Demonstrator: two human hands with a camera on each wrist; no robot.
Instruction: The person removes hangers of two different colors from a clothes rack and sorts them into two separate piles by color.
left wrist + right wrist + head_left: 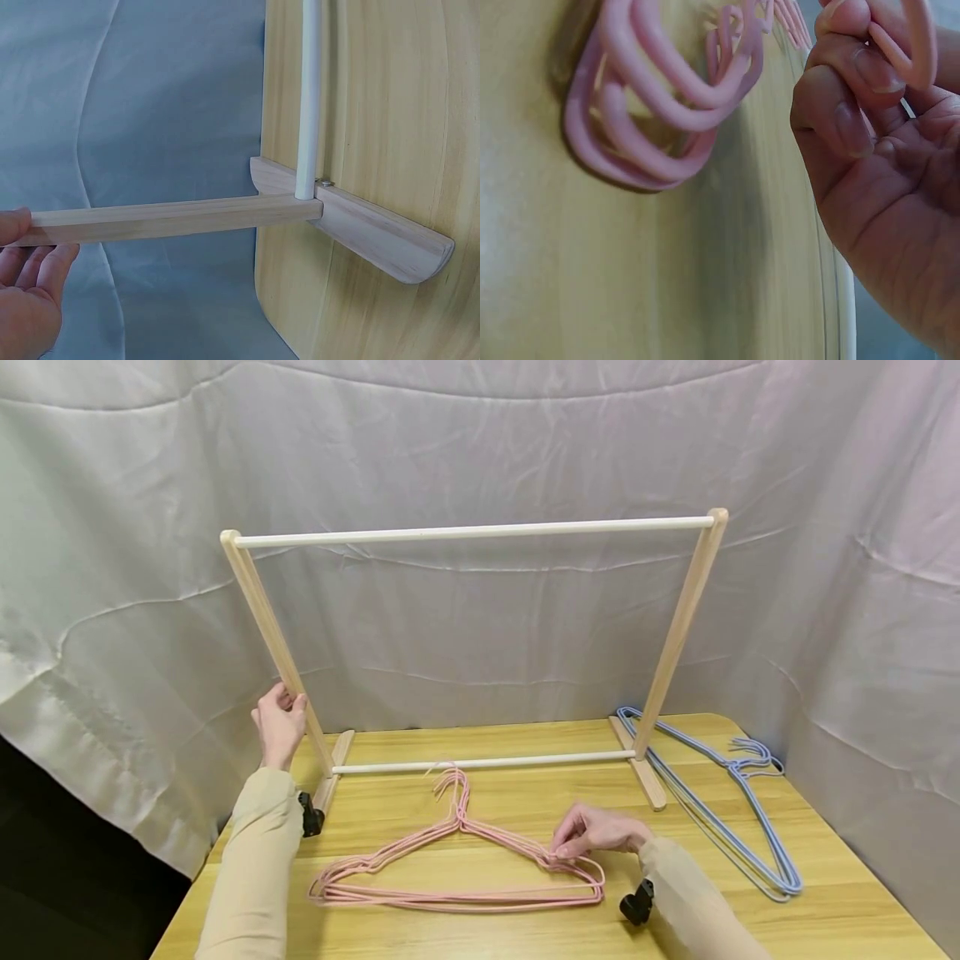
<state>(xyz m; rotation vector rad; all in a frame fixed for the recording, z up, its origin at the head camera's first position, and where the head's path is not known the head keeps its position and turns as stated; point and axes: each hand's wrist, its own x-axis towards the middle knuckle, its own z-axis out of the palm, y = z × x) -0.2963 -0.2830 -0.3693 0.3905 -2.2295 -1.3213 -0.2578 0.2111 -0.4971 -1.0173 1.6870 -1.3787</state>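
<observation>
My left hand point(279, 724) grips the left wooden post point(264, 614) of a tabletop clothes rack, partway up. In the left wrist view, thumb and fingers of that hand point(34, 300) lie on opposite sides of the post point(172, 219). Several pink hangers point(460, 820) lie stacked flat on the table, hooks pointing toward the rack. At the right shoulder of this stack, my right hand point(600, 831) pinches one pink hanger. The right wrist view shows curled fingers of the right hand point(885, 150) around its pink hanger point(924, 49), raised apart from the others.
Several blue hangers point(757, 810) lie stacked at the table's right side, partly behind the rack's right foot point(647, 777). White rods join the posts, one across the top point(480, 532) and one low down point(525, 762). Grey curtains point(480, 460) surround the wooden table point(420, 935).
</observation>
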